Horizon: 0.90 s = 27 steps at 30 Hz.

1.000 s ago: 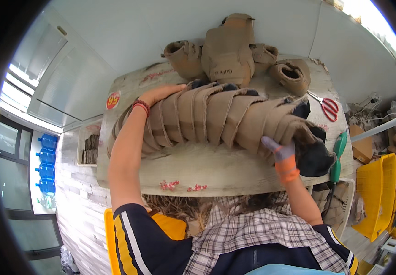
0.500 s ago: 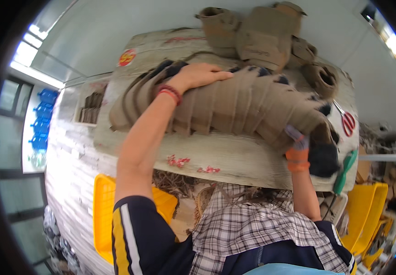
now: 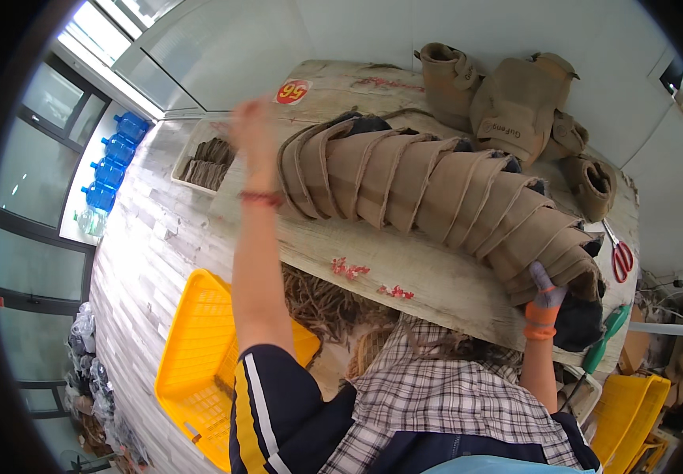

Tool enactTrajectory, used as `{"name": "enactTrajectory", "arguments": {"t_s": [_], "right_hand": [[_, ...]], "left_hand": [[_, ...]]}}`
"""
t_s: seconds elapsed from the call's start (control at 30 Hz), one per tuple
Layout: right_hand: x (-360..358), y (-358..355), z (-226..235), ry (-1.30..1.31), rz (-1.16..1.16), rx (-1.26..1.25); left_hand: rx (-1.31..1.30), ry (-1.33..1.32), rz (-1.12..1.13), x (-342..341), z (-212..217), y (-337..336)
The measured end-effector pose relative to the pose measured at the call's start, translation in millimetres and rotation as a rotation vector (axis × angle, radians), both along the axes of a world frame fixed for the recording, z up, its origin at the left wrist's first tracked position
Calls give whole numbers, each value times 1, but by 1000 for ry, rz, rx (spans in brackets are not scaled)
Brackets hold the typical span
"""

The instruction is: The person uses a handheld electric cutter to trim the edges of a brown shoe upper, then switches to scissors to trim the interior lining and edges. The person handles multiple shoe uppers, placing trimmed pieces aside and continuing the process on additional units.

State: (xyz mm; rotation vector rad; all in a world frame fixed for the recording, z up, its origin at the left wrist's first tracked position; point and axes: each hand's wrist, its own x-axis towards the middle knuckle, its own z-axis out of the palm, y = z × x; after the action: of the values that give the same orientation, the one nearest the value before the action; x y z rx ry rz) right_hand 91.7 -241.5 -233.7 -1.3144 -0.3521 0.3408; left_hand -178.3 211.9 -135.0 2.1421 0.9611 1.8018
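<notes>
A long row of overlapping brown fabric pieces [image 3: 389,178], with frayed edges and dark lining showing, curves across the wooden table [image 3: 302,253]. My right hand [image 3: 547,302], in a grey and orange glove, grips the row at its right end, thumb on top; its other fingers are mostly hidden. My bare left hand [image 3: 255,130], a red bracelet on the wrist, is raised beyond the row's left end, apart from the pieces. Motion smears its fingers.
Brown fabric bags [image 3: 507,110] stand at the back. Red-handled scissors [image 3: 622,259] and a green-handled tool [image 3: 606,340] lie at the right. A white bin [image 3: 187,170] holds brown pieces by the table's left end. A yellow basket [image 3: 199,355] stands on the floor below.
My left hand has lifted off the row and swung out to the left. My right hand keeps its place at the row's right end. The view has shifted and tilted.
</notes>
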Motion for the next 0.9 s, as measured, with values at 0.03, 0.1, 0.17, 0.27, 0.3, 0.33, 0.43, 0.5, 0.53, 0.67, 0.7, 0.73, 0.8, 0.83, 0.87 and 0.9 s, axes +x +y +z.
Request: {"name": "enactTrajectory", "arguments": {"t_s": [0.03, 0.1, 0.17, 0.27, 0.3, 0.33, 0.43, 0.5, 0.53, 0.67, 0.7, 0.73, 0.8, 0.83, 0.87, 0.9], "right_hand": [[2, 0, -1, -38, 6, -2], [7, 2, -6, -86, 35, -21], [13, -3, -12, -120, 46, -57], [7, -3, 9, -227, 94, -135], [5, -2, 13, -147, 108, -107], [4, 0, 18, -67, 127, -73], [10, -1, 18, -64, 179, -62], [16, -5, 15, -79, 196, -76], [16, -2, 14, -55, 208, -76], [24, 0, 10, -14, 255, -88], [29, -1, 8, -5, 256, -78], [35, 0, 5, 3, 265, -67], [50, -6, -2, 34, 247, -50], [59, -11, -6, 53, 228, -42], [67, -17, -15, 81, 215, -39], [74, -34, -29, -227, 191, -173]], "left_hand": [[-174, -177, 201, -48, -25, 20], [-749, -501, 256, -124, -80, 22], [-1080, -568, -4, -133, -94, -9], [-1130, -624, -595, -111, -101, -32], [-1150, -589, -713, -106, -96, -29], [-1159, -552, -828, -102, -91, -25], [-1202, -655, -945, -94, -94, -7], [-1251, -671, -1014, -77, -93, -5], [-1269, -684, -1041, -70, -90, -8], [-1395, -583, -1079, -49, -76, -16], [-1426, -565, -1133, -45, -69, -20], [-1452, -551, -1181, -44, -62, -25], [-1472, -533, -1181, -47, -53, -40], [-1480, -532, -1172, -52, -50, -50], [-1477, -524, -1163, -60, -45, -65], [-1476, -519, -1153, -67, -39, -80]]}}
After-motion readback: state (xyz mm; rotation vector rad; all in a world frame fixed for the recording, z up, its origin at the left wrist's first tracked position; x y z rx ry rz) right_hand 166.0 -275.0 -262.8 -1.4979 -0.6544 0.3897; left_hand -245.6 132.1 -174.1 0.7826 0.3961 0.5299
